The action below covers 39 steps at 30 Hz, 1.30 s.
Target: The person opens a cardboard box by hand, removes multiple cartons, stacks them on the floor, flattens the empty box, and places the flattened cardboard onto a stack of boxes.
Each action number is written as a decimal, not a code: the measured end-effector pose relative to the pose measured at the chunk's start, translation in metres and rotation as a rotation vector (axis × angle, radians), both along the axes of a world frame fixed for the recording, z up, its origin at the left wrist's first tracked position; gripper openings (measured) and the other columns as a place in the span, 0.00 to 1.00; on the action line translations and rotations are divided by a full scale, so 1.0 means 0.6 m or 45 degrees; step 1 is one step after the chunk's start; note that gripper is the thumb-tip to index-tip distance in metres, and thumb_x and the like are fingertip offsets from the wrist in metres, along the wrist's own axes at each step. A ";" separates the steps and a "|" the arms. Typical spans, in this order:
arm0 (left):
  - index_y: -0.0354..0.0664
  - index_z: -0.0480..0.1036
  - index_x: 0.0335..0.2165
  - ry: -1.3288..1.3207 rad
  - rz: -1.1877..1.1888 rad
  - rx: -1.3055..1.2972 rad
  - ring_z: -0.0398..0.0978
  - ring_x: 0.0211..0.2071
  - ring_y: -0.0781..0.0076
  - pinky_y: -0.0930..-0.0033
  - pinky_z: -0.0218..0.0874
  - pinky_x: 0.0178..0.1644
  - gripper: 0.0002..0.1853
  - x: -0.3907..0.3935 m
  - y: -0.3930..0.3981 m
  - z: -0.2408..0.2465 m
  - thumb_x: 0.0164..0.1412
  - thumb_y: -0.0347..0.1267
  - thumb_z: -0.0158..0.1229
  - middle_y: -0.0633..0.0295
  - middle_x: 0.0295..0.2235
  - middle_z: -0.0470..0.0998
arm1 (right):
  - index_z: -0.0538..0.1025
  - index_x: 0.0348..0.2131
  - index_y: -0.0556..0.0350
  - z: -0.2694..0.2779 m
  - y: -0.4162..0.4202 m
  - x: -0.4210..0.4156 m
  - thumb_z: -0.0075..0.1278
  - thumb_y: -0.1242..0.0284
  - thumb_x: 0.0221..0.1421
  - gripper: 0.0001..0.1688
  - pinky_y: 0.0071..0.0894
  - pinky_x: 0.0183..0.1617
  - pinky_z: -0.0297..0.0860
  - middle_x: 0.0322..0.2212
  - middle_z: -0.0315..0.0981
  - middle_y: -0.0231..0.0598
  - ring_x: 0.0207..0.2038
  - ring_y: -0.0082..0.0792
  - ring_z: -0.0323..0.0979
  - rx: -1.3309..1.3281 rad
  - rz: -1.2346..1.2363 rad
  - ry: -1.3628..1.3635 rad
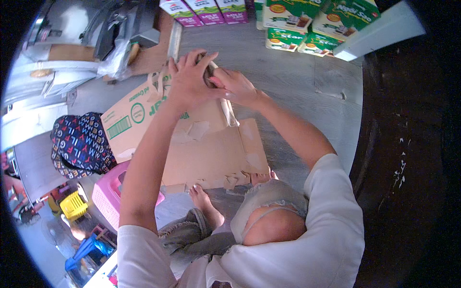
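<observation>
A flattened cardboard carton [212, 154] with green print lies on the floor in front of me, its lower edge torn. My left hand [189, 81] is spread over the carton's far end, fingers curled around what looks like a roll of packing tape [206, 73]. At the roll's other side, my right hand [236, 86] grips it with bent fingers, close against the left palm. A shiny strip, apparently clear tape [228, 112], runs from below the hands along the carton's right edge. The roll is largely hidden by the fingers.
Purple-and-white milk cartons [210, 12] and green-and-white packs [288, 21] stand at the far side. A pink plastic stool [108, 194] and a dark lettered bag [79, 144] adjoin the carton's left side. A yellow basket [74, 206] is farther left. My bare feet [205, 205] touch its near edge.
</observation>
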<state>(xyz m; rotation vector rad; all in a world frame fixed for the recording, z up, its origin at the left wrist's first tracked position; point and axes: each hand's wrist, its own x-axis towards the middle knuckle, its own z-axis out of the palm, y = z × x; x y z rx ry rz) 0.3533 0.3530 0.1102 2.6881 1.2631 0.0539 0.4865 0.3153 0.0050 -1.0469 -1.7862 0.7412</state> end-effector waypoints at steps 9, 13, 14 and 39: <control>0.55 0.72 0.40 0.011 -0.064 -0.513 0.58 0.51 0.62 0.53 0.43 0.53 0.30 0.011 0.056 0.012 0.32 0.45 0.62 0.65 0.46 0.62 | 0.66 0.29 0.58 -0.015 -0.008 0.012 0.46 0.69 0.52 0.10 0.45 0.33 0.67 0.27 0.69 0.49 0.31 0.52 0.69 -0.049 -0.193 0.139; 0.45 0.72 0.38 0.109 -0.160 -0.581 0.65 0.45 0.63 0.69 0.58 0.48 0.26 0.016 0.071 0.008 0.33 0.34 0.63 0.61 0.43 0.64 | 0.66 0.28 0.58 -0.021 -0.009 0.002 0.45 0.69 0.53 0.10 0.44 0.31 0.68 0.25 0.69 0.48 0.29 0.52 0.70 0.083 -0.202 0.172; 0.44 0.72 0.37 0.117 -0.134 -0.590 0.66 0.44 0.64 0.69 0.58 0.48 0.26 0.021 0.070 0.010 0.32 0.34 0.63 0.60 0.42 0.64 | 0.66 0.28 0.58 -0.025 -0.009 0.001 0.45 0.68 0.53 0.11 0.43 0.30 0.68 0.24 0.69 0.48 0.28 0.52 0.70 0.121 -0.203 0.171; 0.41 0.77 0.30 0.189 -0.476 -0.501 0.73 0.32 0.57 0.65 0.63 0.37 0.15 0.060 0.110 -0.029 0.37 0.22 0.58 0.56 0.28 0.73 | 0.56 0.56 0.52 -0.124 -0.039 -0.035 0.50 0.72 0.44 0.38 0.42 0.59 0.54 0.53 0.53 0.52 0.57 0.51 0.52 -0.240 -0.344 0.571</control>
